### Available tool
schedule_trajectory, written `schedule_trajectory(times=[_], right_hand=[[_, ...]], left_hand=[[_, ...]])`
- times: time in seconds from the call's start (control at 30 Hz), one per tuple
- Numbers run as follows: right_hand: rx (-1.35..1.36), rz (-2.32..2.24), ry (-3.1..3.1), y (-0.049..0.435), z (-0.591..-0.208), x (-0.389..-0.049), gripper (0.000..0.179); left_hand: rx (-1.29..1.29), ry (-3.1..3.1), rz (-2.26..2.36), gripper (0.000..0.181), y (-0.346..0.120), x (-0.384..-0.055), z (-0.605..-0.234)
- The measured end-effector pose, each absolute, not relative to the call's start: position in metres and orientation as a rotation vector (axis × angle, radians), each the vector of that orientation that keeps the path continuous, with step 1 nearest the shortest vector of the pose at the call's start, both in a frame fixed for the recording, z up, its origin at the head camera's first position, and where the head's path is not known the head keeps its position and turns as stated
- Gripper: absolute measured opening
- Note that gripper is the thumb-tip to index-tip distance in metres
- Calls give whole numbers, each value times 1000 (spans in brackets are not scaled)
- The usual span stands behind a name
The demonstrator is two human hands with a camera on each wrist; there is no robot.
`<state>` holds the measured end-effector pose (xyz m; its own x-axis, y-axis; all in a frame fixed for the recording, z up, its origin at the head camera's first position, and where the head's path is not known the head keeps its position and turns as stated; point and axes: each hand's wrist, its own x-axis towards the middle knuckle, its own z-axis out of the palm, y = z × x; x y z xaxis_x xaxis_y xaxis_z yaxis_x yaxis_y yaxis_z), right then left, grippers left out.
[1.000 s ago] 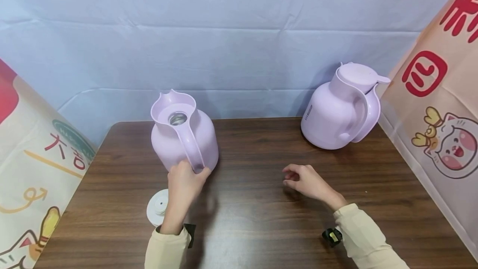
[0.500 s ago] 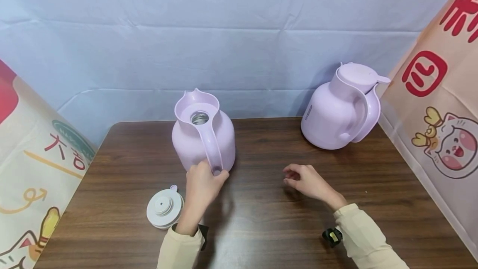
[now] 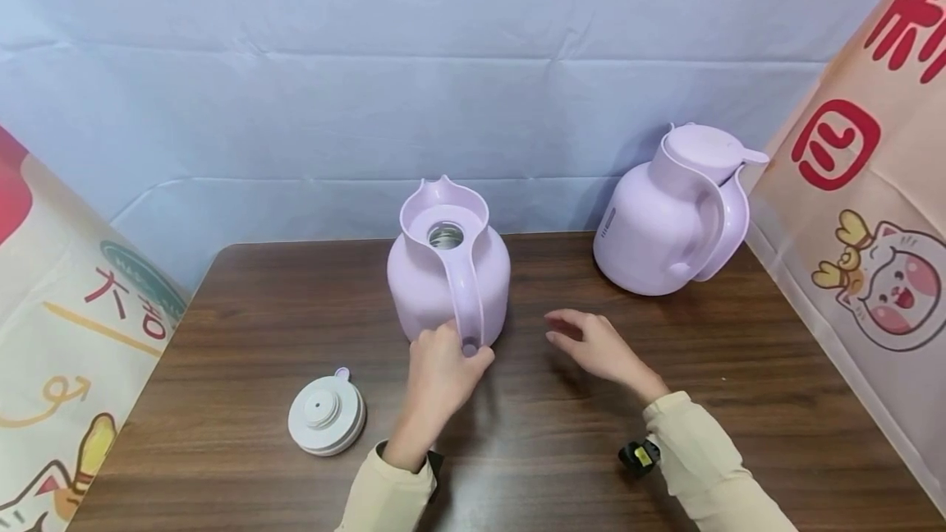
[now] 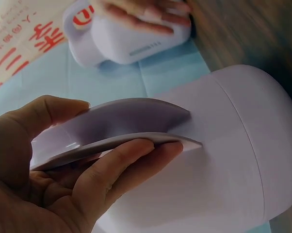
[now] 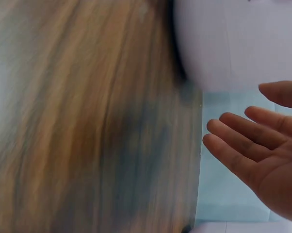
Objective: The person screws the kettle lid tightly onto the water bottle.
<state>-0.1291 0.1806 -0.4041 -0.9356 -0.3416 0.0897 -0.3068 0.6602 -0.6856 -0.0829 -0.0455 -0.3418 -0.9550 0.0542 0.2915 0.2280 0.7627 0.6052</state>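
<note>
An uncovered lilac thermos jug (image 3: 421, 286) stands upright in the middle of the table, its round mouth bare. My left hand (image 3: 443, 368) grips the lower part of its handle; in the left wrist view the thumb and fingers pinch the handle (image 4: 136, 111) from both sides. To the jug's right, my right hand (image 3: 594, 347) hovers over the table with nothing in it. Its fingers (image 5: 243, 141) are extended and relaxed in the right wrist view, apart from the jug. The jug's white-bottomed lid (image 3: 325, 415) lies upside down at the left, its small lilac tab pointing away.
A second lilac thermos jug (image 3: 661, 224) with its lid on stands at the back right. The dark wooden table (image 3: 222, 335) ends at a pale blue cloth (image 3: 443, 89) behind. Printed banners (image 3: 879, 269) flank both sides.
The left hand has moved the uncovered jug to the right along the table, bringing the whole lid into view. The right hand has shifted slightly left, its fingers opening more.
</note>
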Motion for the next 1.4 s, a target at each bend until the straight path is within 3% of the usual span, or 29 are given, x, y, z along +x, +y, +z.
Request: schedule_trajectory(times=[0.57, 0.83, 1.4], right_hand=[[-165, -1576, 2716, 162, -396, -148, 30], [84, -2023, 2301, 167, -396, -152, 32], [260, -2088, 2292, 184, -391, -152, 34]], left_hand=[[-383, -2697, -1024, 17, -19, -79, -341], [-444, -2707, -973, 17, -8, -82, -343], [-505, -2750, -917, 21, 17, -87, -341]])
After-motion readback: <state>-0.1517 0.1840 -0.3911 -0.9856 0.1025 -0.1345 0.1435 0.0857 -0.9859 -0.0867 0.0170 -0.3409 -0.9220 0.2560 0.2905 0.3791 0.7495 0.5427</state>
